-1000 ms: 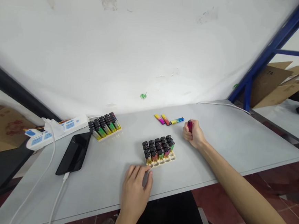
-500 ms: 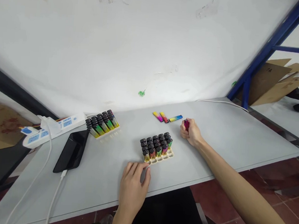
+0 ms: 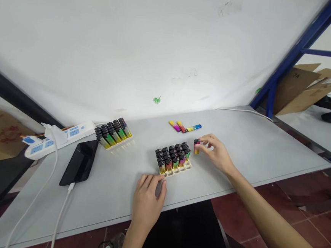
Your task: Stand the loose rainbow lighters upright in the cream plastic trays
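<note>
My right hand (image 3: 216, 153) holds an upright lighter (image 3: 197, 146), pink and yellow with a black top, between thumb and fingers, just right of a cream tray (image 3: 185, 170). Several black-topped lighters (image 3: 175, 163) stand in that tray, and its front row of slots is bare. My left hand (image 3: 148, 199) rests on the table with its fingers apart, the fingertips at the tray's front left corner. Three coloured lighters (image 3: 194, 128) lie flat farther back. A second tray (image 3: 119, 143) at the left holds several more upright lighters.
On the left are a black phone (image 3: 80, 163) with a white cable (image 3: 61, 215) and a white power strip (image 3: 74, 132). Behind the grey table (image 3: 105, 195) stands a white wall. A blue frame (image 3: 292, 46) and cardboard boxes (image 3: 297, 88) are at the right.
My right hand has moved left toward the near tray and its fingers have loosened from a fist into a fingertip hold, so more of the lighter shows. My left hand has stayed by the tray.
</note>
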{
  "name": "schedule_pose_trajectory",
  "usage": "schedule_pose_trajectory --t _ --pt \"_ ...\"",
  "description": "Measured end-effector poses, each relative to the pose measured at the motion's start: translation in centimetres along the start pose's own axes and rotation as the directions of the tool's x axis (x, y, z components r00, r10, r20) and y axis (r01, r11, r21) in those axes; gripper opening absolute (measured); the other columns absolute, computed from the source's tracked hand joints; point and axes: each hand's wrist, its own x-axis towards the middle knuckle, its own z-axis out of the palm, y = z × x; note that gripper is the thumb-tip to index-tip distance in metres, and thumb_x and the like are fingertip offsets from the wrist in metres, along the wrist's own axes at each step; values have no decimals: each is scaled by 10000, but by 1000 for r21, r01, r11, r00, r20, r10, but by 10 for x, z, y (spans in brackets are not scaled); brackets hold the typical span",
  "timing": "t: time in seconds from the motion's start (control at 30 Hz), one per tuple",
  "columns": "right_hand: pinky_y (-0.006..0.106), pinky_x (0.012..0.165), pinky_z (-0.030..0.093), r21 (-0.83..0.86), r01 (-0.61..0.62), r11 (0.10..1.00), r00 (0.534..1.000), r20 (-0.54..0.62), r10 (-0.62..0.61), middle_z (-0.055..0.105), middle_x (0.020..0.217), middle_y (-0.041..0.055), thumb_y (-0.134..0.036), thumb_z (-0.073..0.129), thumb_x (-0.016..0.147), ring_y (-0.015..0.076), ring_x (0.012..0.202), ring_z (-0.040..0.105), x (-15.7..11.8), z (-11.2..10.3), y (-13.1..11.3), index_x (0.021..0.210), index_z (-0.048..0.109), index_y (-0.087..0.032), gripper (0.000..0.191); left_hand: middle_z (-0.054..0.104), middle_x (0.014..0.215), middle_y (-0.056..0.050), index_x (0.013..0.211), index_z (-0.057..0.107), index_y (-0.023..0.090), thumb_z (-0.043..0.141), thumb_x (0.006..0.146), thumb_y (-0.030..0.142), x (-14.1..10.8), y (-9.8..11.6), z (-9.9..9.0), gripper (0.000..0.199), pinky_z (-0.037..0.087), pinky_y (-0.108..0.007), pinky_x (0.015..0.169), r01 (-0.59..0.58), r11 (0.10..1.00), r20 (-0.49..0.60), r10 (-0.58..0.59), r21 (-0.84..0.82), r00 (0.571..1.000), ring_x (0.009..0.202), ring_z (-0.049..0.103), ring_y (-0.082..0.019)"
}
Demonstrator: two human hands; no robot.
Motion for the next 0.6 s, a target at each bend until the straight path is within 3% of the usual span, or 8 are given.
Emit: schedule_pose_trajectory --t 0.1,0.2,0.4,0.6 --pt "403 806 476 74 -74 995 993 100 66 717 869 57 -453 699 838 238 836 651 -16 -12 -15 947 694 -242 237 698 913 -30 968 628 217 530 952 218 0 0 -1 99 502 -382 800 -3 1000 10 3 -6 1000 904 598 -220" --pt "428 813 499 133 -107 985 983 161 85 751 915 74 -457 724 815 268 863 682 -28 -16 -27 965 713 -242 262 699 909 -31 964 626 219 531 950 212 1 1 -2 96 503 -381 789 -6 1000 12 6 -11 1000 897 600 -223" --pt "400 766 533 12 -56 998 974 220 52 756 890 36 -410 727 819 243 786 694 -34 -6 -31 978 747 -291 200 698 901 -32 958 626 217 536 948 217 1 2 -2 91 501 -379 788 -8 1000 1 8 -24 1000 898 596 -225" --pt "374 686 500 -170 72 983 966 258 -26 744 919 29 -419 701 846 230 728 658 -34 -6 -35 987 747 -327 174 690 898 -32 971 619 214 529 957 229 0 0 -2 92 497 -389 788 5 999 17 -4 -32 1000 896 590 -227"
